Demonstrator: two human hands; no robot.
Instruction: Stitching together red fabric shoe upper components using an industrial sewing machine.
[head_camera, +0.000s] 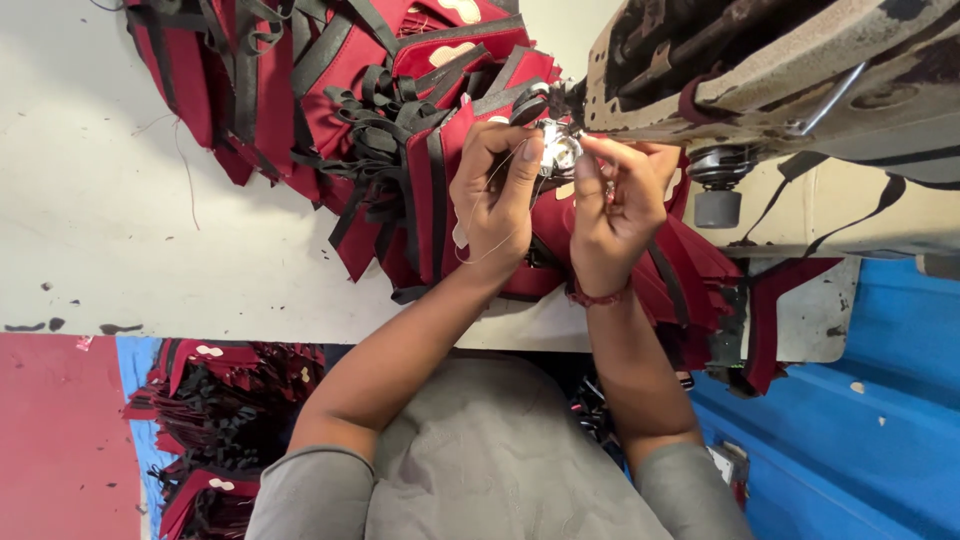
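You have no packages, signs or screens in view. The only label-like things are small cream patches (447, 53) sewn on the red fabric pieces: two at the far middle of the tabletop, and others (209, 351) on the pile down at the near left.

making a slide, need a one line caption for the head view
Left hand and right hand pinch thread at a sewing machine over red pieces on the table.
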